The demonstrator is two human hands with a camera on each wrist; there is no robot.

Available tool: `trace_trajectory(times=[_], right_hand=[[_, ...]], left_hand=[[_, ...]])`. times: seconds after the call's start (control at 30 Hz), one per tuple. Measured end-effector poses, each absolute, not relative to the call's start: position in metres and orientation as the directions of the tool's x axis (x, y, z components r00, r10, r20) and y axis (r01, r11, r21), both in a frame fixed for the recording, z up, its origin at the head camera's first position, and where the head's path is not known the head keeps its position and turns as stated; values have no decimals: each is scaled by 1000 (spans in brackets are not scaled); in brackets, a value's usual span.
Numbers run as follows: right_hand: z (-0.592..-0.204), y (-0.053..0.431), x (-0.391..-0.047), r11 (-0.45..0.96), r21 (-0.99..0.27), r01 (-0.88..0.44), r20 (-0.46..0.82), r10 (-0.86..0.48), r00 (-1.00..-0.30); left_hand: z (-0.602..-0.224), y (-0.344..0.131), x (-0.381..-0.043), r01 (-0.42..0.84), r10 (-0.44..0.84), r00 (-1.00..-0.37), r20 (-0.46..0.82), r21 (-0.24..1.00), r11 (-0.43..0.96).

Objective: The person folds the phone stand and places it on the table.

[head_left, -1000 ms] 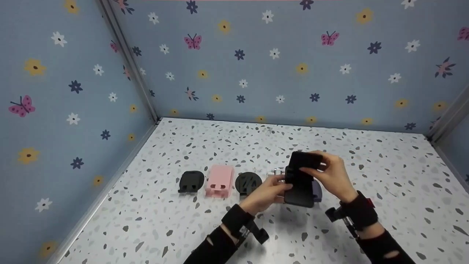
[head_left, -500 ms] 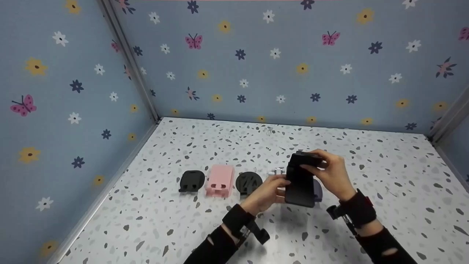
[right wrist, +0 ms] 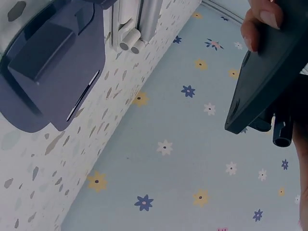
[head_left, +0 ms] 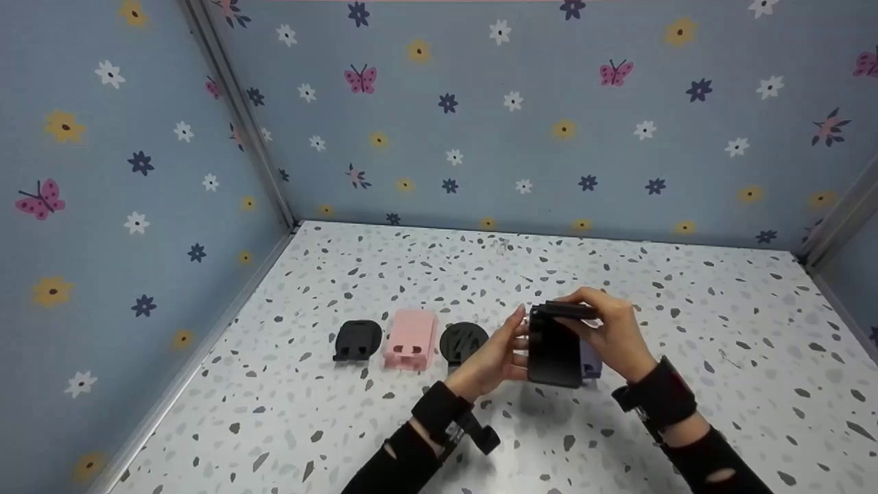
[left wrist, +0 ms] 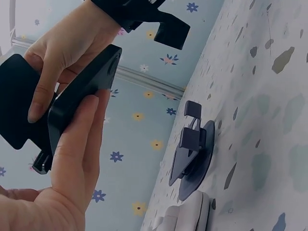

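Observation:
A black folding phone stand (head_left: 554,357) is held above the table, its upper plate seen nearly edge-on in the head view. My right hand (head_left: 615,336) pinches that plate, thumb on the near side. My left hand (head_left: 488,360) supports the lower part from the left; its thumb points up, off the stand. In the left wrist view, straight left fingers (left wrist: 77,144) lie along the stand's base (left wrist: 84,91). A purple phone stand (head_left: 590,360) is partly hidden behind the black one; the right wrist view shows its plate (right wrist: 57,57) close up.
Left of my hands, a small black stand (head_left: 358,341), a pink stand (head_left: 411,336) and a round black stand (head_left: 461,341) stand in a row on the speckled table (head_left: 274,425). A white stand (left wrist: 192,211) is beside the purple one. Patterned walls (head_left: 480,137) enclose the table.
The upper plate of the black stand has tilted over until nearly edge-on, with my right hand turning it. My left thumb has come off the stand and now points up.

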State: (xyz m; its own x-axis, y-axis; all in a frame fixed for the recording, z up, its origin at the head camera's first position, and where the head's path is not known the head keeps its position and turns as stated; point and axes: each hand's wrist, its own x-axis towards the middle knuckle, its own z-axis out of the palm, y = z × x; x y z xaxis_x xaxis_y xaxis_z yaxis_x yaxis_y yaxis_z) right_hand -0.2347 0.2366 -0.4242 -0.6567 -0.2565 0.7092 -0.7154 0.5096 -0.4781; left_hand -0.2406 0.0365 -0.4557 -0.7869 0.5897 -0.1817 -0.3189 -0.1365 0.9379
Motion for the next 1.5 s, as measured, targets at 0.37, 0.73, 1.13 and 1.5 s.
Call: trace_trajectory(times=[0.37, 0.73, 1.13, 1.5], right_hand=[[-434, 230, -236, 462, -345, -817, 792, -323, -517], [-436, 242, -230, 380, -486, -787, 705, -361, -610], [-437, 254, -207, 160, -885, -437, 391, -253, -885], [-438, 258, -197, 17, -1000, 22, -27, -361, -932]], left_hand=[[-455, 28, -243, -269, 649, -752, -115, 952, -143], [-450, 25, -244, -293, 675, -730, -108, 942, -166], [-446, 25, -244, -263, 630, -773, -71, 940, -216], [-449, 20, -249, -251, 647, -761, -49, 942, -224]])
